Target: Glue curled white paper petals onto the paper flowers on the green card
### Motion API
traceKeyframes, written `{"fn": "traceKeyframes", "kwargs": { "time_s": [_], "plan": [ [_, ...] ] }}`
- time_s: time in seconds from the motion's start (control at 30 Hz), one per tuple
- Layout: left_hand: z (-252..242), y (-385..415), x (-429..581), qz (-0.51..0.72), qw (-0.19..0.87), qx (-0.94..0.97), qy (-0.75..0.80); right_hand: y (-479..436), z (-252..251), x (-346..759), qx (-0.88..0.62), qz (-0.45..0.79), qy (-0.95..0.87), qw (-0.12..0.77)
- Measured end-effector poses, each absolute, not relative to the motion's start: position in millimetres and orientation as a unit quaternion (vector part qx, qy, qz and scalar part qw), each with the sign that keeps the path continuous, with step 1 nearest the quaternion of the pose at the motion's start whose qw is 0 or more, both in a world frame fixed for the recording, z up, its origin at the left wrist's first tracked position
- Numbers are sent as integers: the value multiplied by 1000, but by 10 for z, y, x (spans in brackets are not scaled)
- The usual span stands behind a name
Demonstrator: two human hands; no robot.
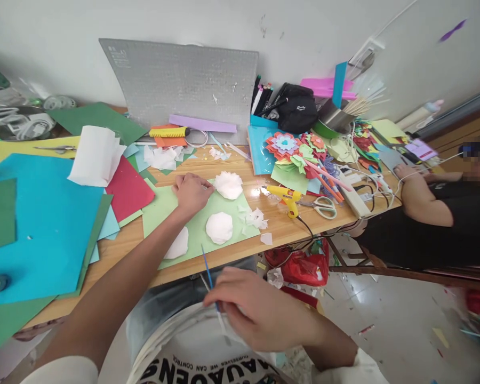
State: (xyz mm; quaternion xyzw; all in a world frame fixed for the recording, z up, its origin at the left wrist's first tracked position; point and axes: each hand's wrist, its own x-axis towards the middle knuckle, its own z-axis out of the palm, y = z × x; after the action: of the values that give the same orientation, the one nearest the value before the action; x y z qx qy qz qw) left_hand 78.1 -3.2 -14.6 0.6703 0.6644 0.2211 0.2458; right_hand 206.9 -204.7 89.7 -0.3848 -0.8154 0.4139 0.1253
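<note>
My left hand (191, 193) rests on a light green paper sheet (160, 205) on the wooden table, its fingers curled under, right beside a white tissue flower (228, 184). Two more white tissue flowers (219, 227) (178, 245) lie on the same sheet. My right hand (251, 308) is below the table edge near my lap. It pinches a thin blue-handled brush (207, 268) that points up toward the table.
Coloured paper sheets (44, 224) cover the table's left. A grey cutting mat (184, 80) leans on the wall. A yellow glue gun (287, 196), scissors (324, 205) and paper flowers (288, 146) lie at the right. Another person (436, 213) sits at the table's right end.
</note>
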Motion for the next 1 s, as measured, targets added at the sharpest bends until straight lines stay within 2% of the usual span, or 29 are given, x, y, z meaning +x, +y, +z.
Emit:
{"fn": "traceKeyframes", "kwargs": {
  "time_s": [0.07, 0.13, 0.23, 0.3, 0.37, 0.53, 1.0],
  "plan": [
    [-153, -34, 782, 223, 246, 671, 663, -2062, 996, 2284, -393, 459, -772, 197],
    [-162, -36, 782, 224, 245, 671, 663, -1996, 978, 2434, -440, 431, -730, 296],
    [-173, -42, 782, 225, 242, 673, 662, -1773, 767, 2520, -507, 252, -699, 437],
    [-175, -48, 783, 229, 240, 673, 661, -1589, 569, 2504, -517, 133, -700, 474],
    [-170, -54, 783, 233, 239, 672, 662, -1421, 379, 2454, -505, 75, -713, 480],
    [-148, -64, 778, 229, 247, 669, 662, -1166, 75, 2299, -471, 29, -755, 456],
    [-147, -87, 774, 238, 247, 672, 657, -1003, -100, 2230, -470, 7, -756, 455]
  ]
}}
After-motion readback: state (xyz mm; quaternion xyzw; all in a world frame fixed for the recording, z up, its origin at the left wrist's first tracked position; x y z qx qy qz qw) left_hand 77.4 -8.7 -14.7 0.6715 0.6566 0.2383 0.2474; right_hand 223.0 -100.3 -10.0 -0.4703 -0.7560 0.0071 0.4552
